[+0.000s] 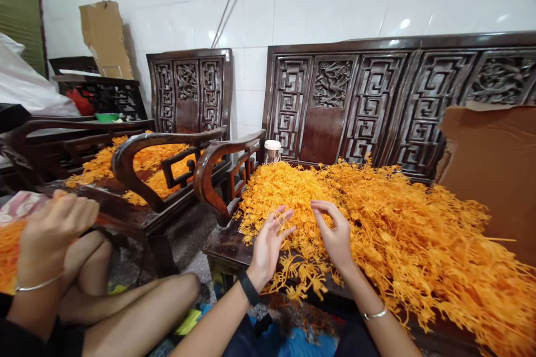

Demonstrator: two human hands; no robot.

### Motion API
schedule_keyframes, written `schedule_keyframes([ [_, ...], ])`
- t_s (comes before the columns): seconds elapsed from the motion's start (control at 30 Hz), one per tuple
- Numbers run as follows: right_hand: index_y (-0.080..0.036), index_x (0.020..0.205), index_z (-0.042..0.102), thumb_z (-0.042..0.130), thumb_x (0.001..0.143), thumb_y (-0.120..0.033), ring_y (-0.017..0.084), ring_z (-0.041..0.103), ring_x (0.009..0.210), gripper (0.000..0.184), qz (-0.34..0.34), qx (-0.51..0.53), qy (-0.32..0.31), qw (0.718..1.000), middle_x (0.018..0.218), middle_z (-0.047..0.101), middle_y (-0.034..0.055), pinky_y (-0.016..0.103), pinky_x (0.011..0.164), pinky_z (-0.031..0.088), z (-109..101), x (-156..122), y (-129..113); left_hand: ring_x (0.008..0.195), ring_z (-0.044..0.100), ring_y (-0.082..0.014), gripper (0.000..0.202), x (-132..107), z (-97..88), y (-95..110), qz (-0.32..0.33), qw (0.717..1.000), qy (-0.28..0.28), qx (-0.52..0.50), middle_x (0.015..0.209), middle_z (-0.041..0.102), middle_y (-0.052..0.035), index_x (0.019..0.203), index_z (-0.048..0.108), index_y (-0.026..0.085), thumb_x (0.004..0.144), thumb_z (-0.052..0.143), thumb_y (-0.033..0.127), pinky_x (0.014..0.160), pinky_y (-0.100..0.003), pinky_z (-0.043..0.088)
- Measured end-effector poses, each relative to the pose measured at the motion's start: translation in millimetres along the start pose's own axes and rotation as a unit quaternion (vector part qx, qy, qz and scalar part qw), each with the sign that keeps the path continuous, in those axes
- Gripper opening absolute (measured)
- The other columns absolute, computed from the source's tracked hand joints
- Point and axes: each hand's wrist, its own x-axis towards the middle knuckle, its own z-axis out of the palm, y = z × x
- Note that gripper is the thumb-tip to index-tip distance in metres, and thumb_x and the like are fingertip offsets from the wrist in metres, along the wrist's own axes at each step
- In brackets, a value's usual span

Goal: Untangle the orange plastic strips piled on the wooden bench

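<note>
My left hand (268, 245), with a dark band at the wrist, is turned palm up over the front edge of the bench. Its fingers curl loosely round a thin, branched orange plastic piece (281, 222). To its right is my right hand (335, 234), wearing a silver bangle, with thumb and fingertips brought together. Anything between those fingertips is too small to make out. Behind and beneath both hands spreads a large heap of orange plastic pieces (402, 217), thin-stemmed with branching ends. Several connected pieces (299, 276) hang at the bench edge below my hands.
A lidded jar (272, 152) stands behind the heap, near the carved armrest (205, 173). Cardboard (489, 173) leans at the right. More orange pieces lie on the chair (161, 162) at left. Another person's closed hand (58, 228) and bare legs (138, 301) are close on my left.
</note>
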Motion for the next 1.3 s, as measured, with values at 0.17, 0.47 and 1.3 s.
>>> schedule_keyframes([
  [0.17,-0.020,0.107,0.052,0.050,0.084,-0.023,0.018,0.057,0.089,0.023,0.011,0.032,-0.083,0.996,0.096,0.060,0.0064,0.033,0.081,0.044,-4.2,-8.1,-14.9,0.124,0.036,-0.0218,0.031,-1.3,-0.4,2.5,-0.006,1.000,0.009,0.001,0.128,0.048,-0.0080,0.113,0.054,0.017,0.084,0.045,0.022,0.099,-0.038,0.035],
  [0.47,-0.020,0.081,0.060,0.059,0.078,-0.034,0.018,0.055,0.075,0.015,0.015,0.016,-0.302,0.953,0.079,0.060,0.0032,0.029,0.068,0.042,4.6,-14.6,-21.6,0.128,0.030,-0.0155,0.037,-9.5,6.2,3.8,0.025,0.995,-0.032,0.094,0.135,0.041,-0.0040,0.121,0.049,0.020,0.085,0.045,0.021,0.105,-0.027,0.024],
  [1.3,-0.017,0.069,0.056,0.063,0.073,-0.041,0.011,0.041,0.055,0.026,0.214,0.219,-0.129,0.943,0.060,0.048,-0.0003,0.023,0.052,0.035,0.1,-17.4,-27.1,0.049,0.050,-0.0098,0.028,-13.7,-13.1,15.5,0.002,0.942,-0.045,0.331,0.060,0.061,-0.0032,0.088,0.064,0.014,0.073,0.061,0.037,0.049,-0.020,0.039],
])
